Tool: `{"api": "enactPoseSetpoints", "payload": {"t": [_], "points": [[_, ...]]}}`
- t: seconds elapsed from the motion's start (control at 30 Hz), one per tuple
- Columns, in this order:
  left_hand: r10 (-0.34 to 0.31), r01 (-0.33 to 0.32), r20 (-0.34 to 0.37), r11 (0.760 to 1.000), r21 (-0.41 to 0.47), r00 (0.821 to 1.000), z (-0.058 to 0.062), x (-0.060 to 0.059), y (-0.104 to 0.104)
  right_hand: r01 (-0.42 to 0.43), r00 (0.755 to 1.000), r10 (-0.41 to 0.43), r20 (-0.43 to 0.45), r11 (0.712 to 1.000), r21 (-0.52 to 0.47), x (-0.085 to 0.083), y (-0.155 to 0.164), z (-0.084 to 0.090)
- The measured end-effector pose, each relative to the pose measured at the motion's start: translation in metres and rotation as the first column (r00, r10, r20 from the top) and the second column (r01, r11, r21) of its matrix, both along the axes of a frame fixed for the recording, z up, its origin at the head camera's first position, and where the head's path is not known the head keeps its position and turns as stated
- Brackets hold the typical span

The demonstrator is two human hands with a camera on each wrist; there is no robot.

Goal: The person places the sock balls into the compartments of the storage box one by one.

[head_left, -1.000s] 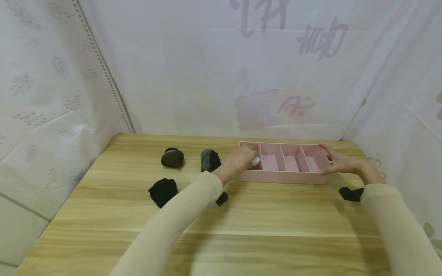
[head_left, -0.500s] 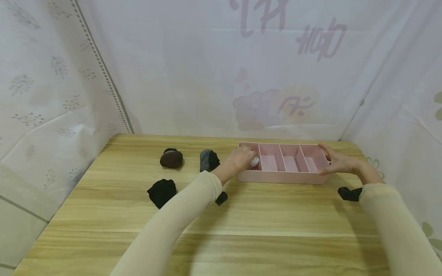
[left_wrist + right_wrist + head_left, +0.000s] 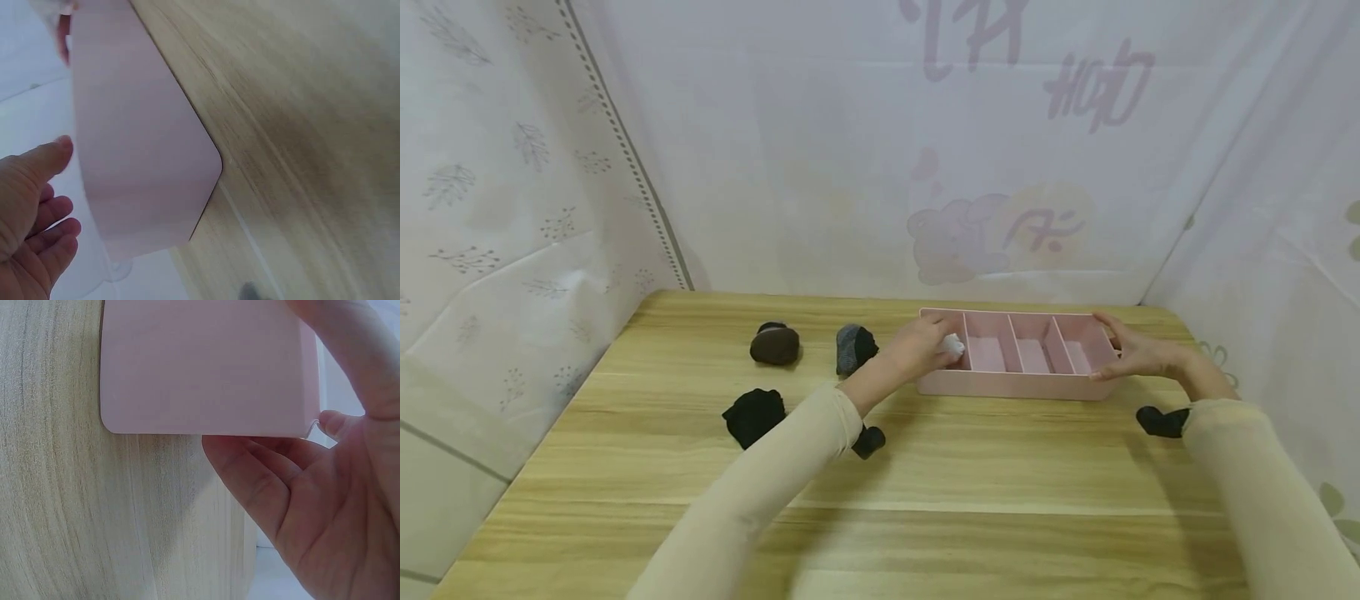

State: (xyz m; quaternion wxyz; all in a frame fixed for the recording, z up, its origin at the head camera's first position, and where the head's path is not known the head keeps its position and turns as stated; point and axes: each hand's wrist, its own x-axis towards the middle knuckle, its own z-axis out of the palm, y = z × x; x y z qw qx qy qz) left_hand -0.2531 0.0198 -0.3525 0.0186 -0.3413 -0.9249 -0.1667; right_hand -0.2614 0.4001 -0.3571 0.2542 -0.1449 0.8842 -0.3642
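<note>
A pink tray (image 3: 1011, 385) with four compartments stands at the table's far right. A small white roll (image 3: 953, 344) lies in its leftmost compartment. My left hand (image 3: 925, 344) is at the tray's left end, fingertips next to the white roll. In the left wrist view this left hand (image 3: 34, 215) is relaxed with nothing in its palm, beside the tray's outer wall (image 3: 140, 156). My right hand (image 3: 1131, 350) grips the tray's right end. In the right wrist view my right hand (image 3: 325, 481) has its thumb over the rim and its fingers against the tray's wall (image 3: 206, 369).
Rolled socks lie on the wooden table (image 3: 970, 500): a brown one (image 3: 775, 344), a grey one (image 3: 853, 348), a black one (image 3: 752, 415), a small black one (image 3: 868, 440) under my left forearm, another black one (image 3: 1161, 421) by my right forearm. Curtains close in three sides.
My left forearm has drawn back toward the left and the hand has eased off the white roll, which shows more. The right hand and tray have stayed put.
</note>
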Motion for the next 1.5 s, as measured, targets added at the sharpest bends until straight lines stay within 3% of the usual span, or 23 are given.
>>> {"api": "enactPoseSetpoints", "payload": {"t": [0.17, 0.33, 0.53, 0.67, 0.97, 1.27, 1.5], "points": [[0.004, -0.009, 0.026, 0.978, 0.206, 1.0, 0.0, 0.018, -0.021, 0.01, 1.0, -0.01, 0.007, 1.0, 0.01, 0.001, 0.0, 0.002], [0.045, -0.054, 0.036, 0.957, 0.284, 0.998, -0.002, 0.038, -0.039, 0.008, 1.0, -0.008, -0.004, 1.0, 0.021, 0.001, 0.002, 0.002], [0.039, -0.03, -0.017, 0.928, 0.371, 0.999, -0.001, 0.057, -0.061, -0.007, 1.0, 0.007, -0.019, 1.0, 0.022, 0.001, 0.003, 0.001], [0.049, -0.042, -0.007, 0.91, 0.412, 0.999, 0.0, 0.07, -0.081, -0.006, 1.0, 0.006, -0.017, 1.0, 0.017, 0.0, 0.003, 0.0], [0.178, -0.188, 0.063, 0.917, 0.352, 0.982, 0.001, 0.092, -0.134, -0.007, 1.0, 0.008, -0.021, 1.0, 0.012, 0.0, 0.0, 0.0], [0.246, -0.222, -0.035, 0.919, 0.326, 0.969, -0.012, 0.102, -0.179, -0.017, 1.0, 0.017, -0.016, 1.0, 0.005, 0.0, -0.001, 0.001], [0.297, -0.29, 0.025, 0.911, 0.294, 0.955, -0.02, 0.11, -0.203, -0.02, 1.0, 0.021, -0.023, 1.0, 0.021, 0.001, -0.002, 0.001]]}}
